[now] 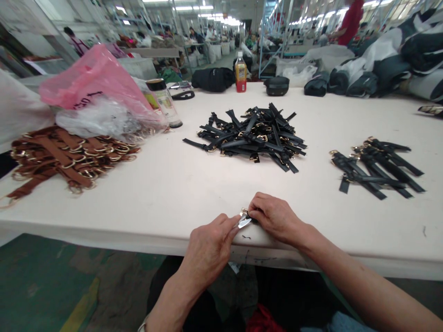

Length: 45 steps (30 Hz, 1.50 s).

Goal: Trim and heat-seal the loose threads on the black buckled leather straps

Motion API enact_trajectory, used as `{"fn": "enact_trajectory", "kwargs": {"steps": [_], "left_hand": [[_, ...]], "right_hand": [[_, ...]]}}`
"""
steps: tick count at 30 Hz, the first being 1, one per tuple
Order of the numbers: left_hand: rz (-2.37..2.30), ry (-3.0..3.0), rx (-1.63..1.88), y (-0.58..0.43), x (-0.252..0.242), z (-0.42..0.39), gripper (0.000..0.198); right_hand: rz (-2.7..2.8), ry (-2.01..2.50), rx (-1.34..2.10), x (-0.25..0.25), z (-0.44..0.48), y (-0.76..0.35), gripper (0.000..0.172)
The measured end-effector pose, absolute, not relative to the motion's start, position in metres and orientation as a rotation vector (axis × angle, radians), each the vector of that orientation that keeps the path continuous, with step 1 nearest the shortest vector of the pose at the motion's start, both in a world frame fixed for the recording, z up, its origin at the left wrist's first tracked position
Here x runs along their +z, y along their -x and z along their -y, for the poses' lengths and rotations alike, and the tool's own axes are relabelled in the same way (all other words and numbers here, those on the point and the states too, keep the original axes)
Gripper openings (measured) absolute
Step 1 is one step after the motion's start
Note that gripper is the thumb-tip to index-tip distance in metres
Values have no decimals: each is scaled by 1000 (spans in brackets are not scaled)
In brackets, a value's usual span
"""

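Note:
Close to the table's front edge, my left hand (pixel 210 246) is closed around small metal snips (pixel 244 223), whose silver blades point right. Their grip is hidden in my palm. My right hand (pixel 275 216) pinches a short black strap with a gold buckle (pixel 244 211), mostly covered by the fingers. The blades touch or nearly touch the strap; I cannot tell which. A dark thread scrap (pixel 246 237) lies just below. Beyond my hands is a heap of black buckled straps (pixel 249 133), and a smaller group of black straps (pixel 377 166) lies to the right.
Brown straps with gold rings (pixel 69 157) are piled at left under a pink plastic bag (pixel 100 87). A clear tumbler (pixel 164 103), a drink bottle (pixel 240 73) and a black pouch (pixel 277 86) stand toward the back of the white table (pixel 155 198). Dark wrapped bundles (pixel 374 78) fill the back right.

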<state>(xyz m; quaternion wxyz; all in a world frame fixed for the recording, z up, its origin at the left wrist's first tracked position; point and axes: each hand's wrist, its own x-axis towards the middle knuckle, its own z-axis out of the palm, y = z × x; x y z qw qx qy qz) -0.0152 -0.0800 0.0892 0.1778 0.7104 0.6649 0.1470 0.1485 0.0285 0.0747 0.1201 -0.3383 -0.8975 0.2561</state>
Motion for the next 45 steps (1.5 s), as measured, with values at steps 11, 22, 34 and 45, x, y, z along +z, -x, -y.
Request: {"fn": "enact_trajectory", "kwargs": {"steps": [11, 22, 34, 45], "left_hand": [[-1896, -2047, 436, 11, 82, 78, 32], [-1881, -2067, 466, 12, 79, 78, 31], [-1900, -2015, 494, 16, 85, 82, 34], [-1926, -2048, 440, 16, 79, 80, 34]], "right_hand": [[2642, 1012, 766, 80, -27, -148, 13], [2643, 972, 715, 76, -24, -147, 17], [2324, 1194, 720, 72, -26, -169, 23], [2503, 1244, 570, 84, -4, -183, 12]]}}
